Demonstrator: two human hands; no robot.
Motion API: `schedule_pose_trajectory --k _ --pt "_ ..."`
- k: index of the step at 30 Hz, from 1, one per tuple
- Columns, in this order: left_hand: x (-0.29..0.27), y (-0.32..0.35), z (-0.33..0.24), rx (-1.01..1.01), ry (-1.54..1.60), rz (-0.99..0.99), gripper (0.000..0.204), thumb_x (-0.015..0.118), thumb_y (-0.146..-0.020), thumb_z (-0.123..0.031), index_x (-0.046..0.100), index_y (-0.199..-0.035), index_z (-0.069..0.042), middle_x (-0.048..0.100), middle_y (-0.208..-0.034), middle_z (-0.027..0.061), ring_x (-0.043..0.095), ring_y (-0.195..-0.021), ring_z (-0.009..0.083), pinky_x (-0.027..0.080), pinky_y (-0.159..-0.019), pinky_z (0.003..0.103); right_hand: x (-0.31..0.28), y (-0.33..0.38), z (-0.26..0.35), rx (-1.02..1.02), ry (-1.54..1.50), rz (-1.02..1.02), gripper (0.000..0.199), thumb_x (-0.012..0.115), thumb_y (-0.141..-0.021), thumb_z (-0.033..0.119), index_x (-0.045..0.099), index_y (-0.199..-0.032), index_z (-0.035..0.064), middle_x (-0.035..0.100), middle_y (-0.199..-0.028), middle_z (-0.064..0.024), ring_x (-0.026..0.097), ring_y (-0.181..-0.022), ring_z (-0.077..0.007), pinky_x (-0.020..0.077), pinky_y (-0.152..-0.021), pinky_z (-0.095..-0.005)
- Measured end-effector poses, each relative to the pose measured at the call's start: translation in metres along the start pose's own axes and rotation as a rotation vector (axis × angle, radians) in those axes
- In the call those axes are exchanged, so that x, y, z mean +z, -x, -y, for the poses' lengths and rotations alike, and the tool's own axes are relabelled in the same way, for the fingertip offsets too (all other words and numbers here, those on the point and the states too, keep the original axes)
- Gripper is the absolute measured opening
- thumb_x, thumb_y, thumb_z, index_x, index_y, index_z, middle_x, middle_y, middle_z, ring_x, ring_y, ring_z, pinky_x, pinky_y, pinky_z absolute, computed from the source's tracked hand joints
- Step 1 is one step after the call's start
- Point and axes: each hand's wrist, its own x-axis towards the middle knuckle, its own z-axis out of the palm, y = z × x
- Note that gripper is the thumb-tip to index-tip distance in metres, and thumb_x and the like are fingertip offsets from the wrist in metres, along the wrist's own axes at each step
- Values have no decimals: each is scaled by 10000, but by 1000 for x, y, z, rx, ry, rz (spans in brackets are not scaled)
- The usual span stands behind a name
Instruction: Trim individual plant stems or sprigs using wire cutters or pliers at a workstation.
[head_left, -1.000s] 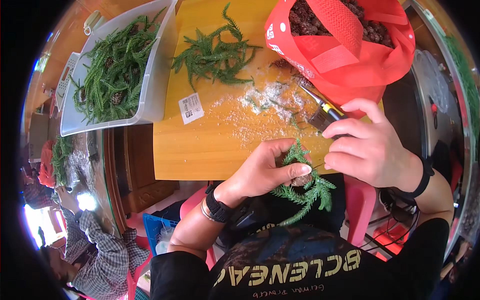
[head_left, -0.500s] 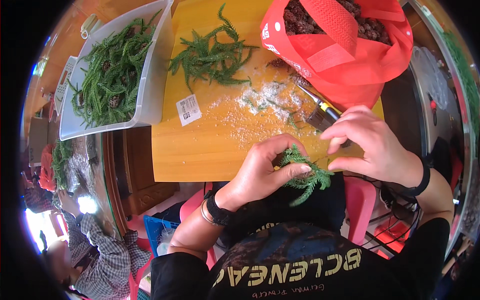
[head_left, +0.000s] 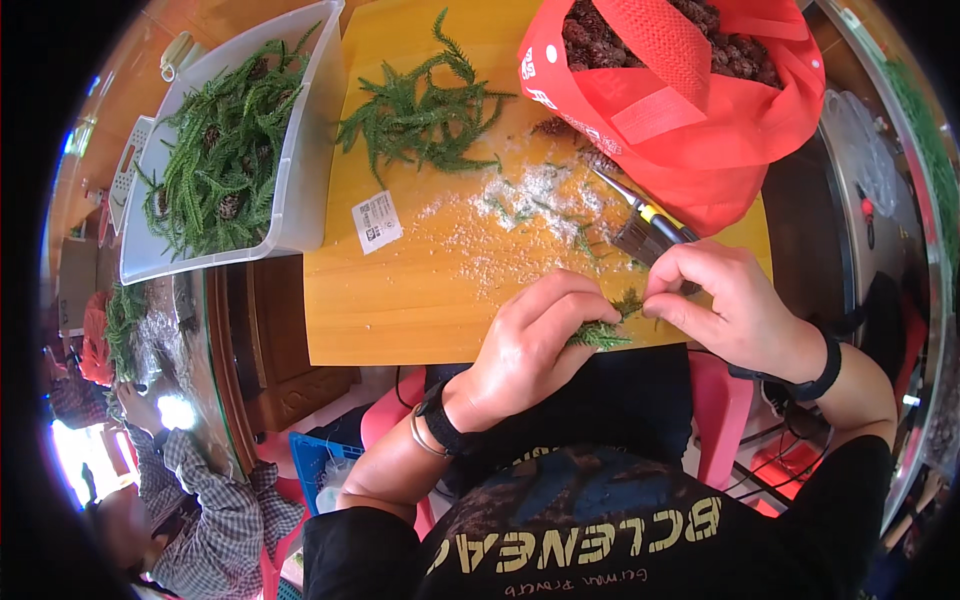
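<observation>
A small green sprig [head_left: 603, 330] is pinched in the grip of the left hand [head_left: 530, 345], the fingers curled over it and pressed together at the near edge of the yellow wooden surface [head_left: 400, 290]. The sprig's other end is taken between the thumb and fingertips of the right hand [head_left: 725, 305], whose grip is likewise closed on the greenery, so that the sprig is held between both hands just above the surface's front edge. A dark wristband is worn on each wrist. Just beyond the right hand, a flat brush [head_left: 645, 225] with a dark head is laid on the surface, its handle pointing away toward a red fabric bag [head_left: 690, 110] filled with brown pine cones. White powdery crumbs [head_left: 520, 215] are scattered across the middle of the surface. Farther back, a loose heap of green sprigs [head_left: 425, 115] is spread, and a small white label [head_left: 377, 222] is stuck near the left edge. To the left, a white plastic bin [head_left: 300, 150] holding more sprigs and a few cones is set touching the surface's side. Another person in a checked shirt [head_left: 205, 520] is seen at lower left, well apart.
</observation>
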Motion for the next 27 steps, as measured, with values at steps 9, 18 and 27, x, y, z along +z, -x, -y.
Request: schedule_pose_trajectory --k 9,18,27 --pt "4 2 1 198 -213 -98 322 674 -591 77 601 -884 -35 577 -848 95 586 -741 250 487 -633 310 5 0 4 71 -102 -42 58 591 -795 23 545 -767 0 598 -704 -57 588 -666 -151 447 -615 -263" --pt "0 0 10 -75 140 -73 163 639 -745 15 557 -880 -27 562 -880 98 563 -742 186 458 -619 256 -21 5 -15 132 -103 0 403 634 -782 67 471 -1145 4 625 -926 -108 596 -902 -171 438 -805 -294" --pt "-3 -1 0 -553 873 -20 141 556 -871 -114 502 -971 -30 562 -943 90 505 -699 96 425 -589 225 -5 10 -67 92 432 -139 339 633 -767 89 464 -1057 40 567 -933 -156 557 -887 -346 447 -756 -367"
